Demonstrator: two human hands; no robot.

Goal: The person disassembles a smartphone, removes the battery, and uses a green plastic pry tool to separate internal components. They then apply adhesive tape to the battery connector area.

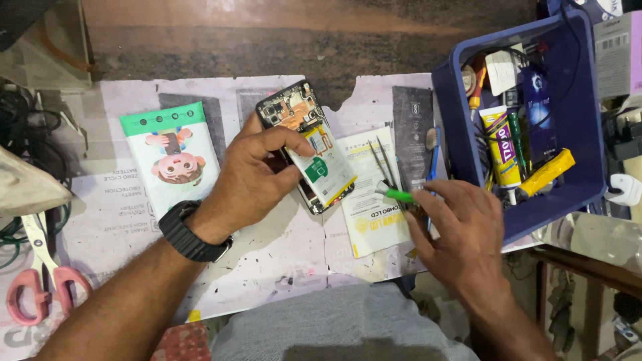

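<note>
Phone (304, 144), opened up and lying mid-table, looks thin, light and easy to break, so the left hand (251, 177) pinches its edges while the right hand (458, 230) pinches a green tool (396, 194).

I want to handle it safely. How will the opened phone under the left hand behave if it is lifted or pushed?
The phone probably stays stiff, as its frame looks rigid. It is likely fragile: the back is off and the battery and boards lie bare. It is flat, so it should slide on the paper mat rather than roll; the left hand pins it down.
</note>
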